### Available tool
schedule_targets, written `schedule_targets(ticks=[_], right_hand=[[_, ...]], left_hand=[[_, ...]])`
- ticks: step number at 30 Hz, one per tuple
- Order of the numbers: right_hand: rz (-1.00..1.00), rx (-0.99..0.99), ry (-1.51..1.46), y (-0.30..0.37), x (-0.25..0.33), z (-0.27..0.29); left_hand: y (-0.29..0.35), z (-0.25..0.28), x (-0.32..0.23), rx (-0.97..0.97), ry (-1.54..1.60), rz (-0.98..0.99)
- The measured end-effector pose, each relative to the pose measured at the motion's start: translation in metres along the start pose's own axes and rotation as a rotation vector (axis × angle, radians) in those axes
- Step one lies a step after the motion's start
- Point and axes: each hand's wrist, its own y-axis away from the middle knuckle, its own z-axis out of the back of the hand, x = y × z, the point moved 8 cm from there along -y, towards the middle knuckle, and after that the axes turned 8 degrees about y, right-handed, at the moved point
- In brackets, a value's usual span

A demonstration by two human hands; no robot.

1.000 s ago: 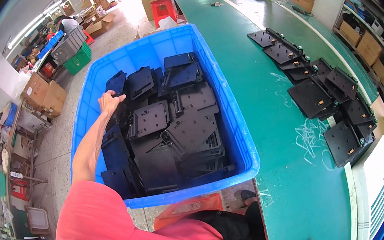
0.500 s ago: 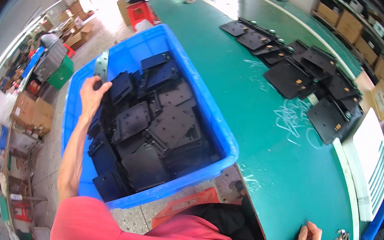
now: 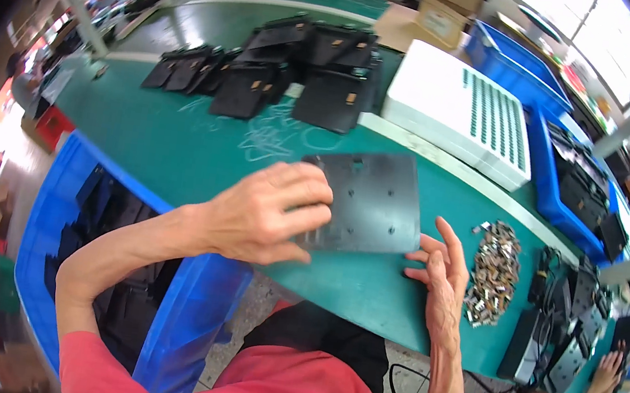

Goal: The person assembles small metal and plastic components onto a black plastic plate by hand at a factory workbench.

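A flat black plate [image 3: 374, 204] with several small holes is held up above the green table. My left hand [image 3: 269, 210] is closed on its left edge, fingers over the near face. At the plate's lower right corner is my right hand [image 3: 441, 275], its fingers apart; whether they touch the plate I cannot tell. Just right of that hand lies a heap of small metal parts [image 3: 494, 276]. Under my left forearm stands a blue bin [image 3: 192, 315] holding several black plates [image 3: 124, 314].
Assembled black plates [image 3: 249, 88] lie in rows on the green table [image 3: 154, 147]. Beyond my right hand are a white tray with holes [image 3: 439, 101] and a blue crate [image 3: 547, 187] of black parts. At right, a co-worker's hands [image 3: 607, 374] work near black parts [image 3: 570, 341].
My view has turned right, from the bin to the table. My left hand has left the bin and now holds the black plate. My right hand has opened near the plate's corner.
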Motion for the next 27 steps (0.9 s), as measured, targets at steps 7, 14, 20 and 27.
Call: schedule_targets(ticks=[7,14,20,27], right_hand=[[-0.015,-0.077,0.006,0.006,-0.008,0.013],[-0.009,-0.157,0.016,0.007,-0.005,0.007],[-0.04,-0.145,0.118,0.007,-0.01,0.005],[-0.124,-0.125,0.04,0.015,-0.007,0.009]], left_hand=[[-0.034,-0.06,0.004,0.219,0.159,-0.184],[-0.041,-0.078,0.043,0.29,0.352,-0.124],[-0.044,-0.078,0.06,0.228,0.345,0.005],[-0.041,-0.084,0.086,0.24,0.438,0.329]])
